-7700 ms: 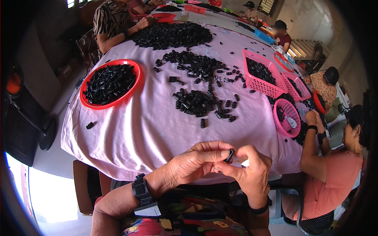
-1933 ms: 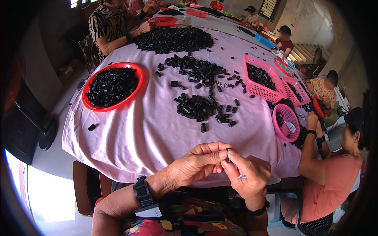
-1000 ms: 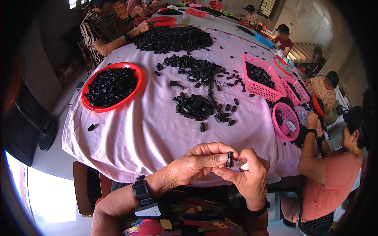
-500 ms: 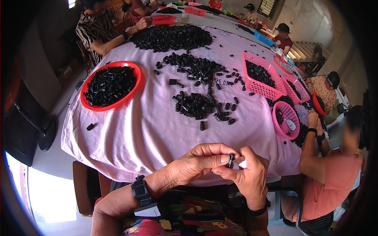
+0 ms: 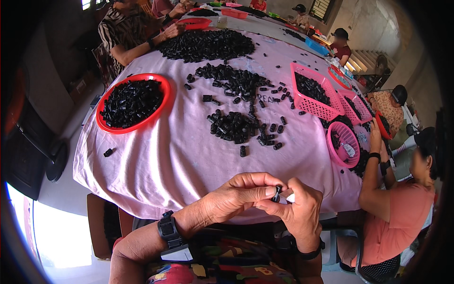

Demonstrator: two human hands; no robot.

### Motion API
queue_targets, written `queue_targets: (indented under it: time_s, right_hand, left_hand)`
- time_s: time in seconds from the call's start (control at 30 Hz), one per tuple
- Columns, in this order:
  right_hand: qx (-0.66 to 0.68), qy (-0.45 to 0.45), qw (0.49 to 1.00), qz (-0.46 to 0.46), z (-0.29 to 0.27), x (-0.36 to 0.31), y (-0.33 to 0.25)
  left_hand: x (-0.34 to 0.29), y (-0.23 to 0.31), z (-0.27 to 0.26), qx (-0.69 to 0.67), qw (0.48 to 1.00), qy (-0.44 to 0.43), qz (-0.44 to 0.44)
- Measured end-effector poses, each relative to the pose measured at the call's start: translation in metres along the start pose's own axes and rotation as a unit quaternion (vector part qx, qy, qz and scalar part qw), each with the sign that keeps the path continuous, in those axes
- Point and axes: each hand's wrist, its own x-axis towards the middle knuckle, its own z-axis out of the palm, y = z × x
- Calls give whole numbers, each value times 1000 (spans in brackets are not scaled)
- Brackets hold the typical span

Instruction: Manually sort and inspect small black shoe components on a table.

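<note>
Barely anything has shifted since half a second ago: both hands stay pressed together at the near edge of the counter (image 5: 189, 161), and the small black part (image 5: 276, 193) sits a touch lower between them. Left hand (image 5: 239, 198) comes in from the lower left, fingers (image 5: 257, 193) curled, thumb and forefinger closed on the black part. Right hand (image 5: 298, 213) meets it from the right, fingers pinching the same part from the other side; a small white piece (image 5: 289, 197) shows just beside the part, at the right hand's fingertips. Black watch (image 5: 169, 232) on the left wrist, dark band (image 5: 309, 254) on the right wrist.

Counter is covered with a pink cloth. A red round tray (image 5: 163, 94) full of black parts sits far left. A loose pile of black parts (image 5: 234, 127) lies at mid counter, well apart from the hands, with strays scattered around it and one lone part (image 5: 108, 152) near the left edge. A bigger heap (image 5: 208, 45) lies at the far end. A pink rectangular basket (image 5: 314, 106) and a pink round basket (image 5: 344, 142) stand on the right, both holding black parts.

A person in an orange top (image 5: 395, 213) sits at the right side, arm reaching toward the round basket. Another person in a patterned top (image 5: 125, 33) sits at the far left corner. More people sit farther back, too small to detail.
</note>
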Motion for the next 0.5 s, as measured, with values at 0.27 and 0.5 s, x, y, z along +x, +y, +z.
queue_targets:
  time_s: [0.27, 0.5]
  right_hand:
    - [14, -21, 1000, 4, 0, 0, 1]
    - [28, -34, 999, 18, 0, -1, -2]
  left_hand:
    - [-1, 1, 2, -2, 1000, 6, -3]
    - [0, 1, -2, -18, 1000, 12, -4]
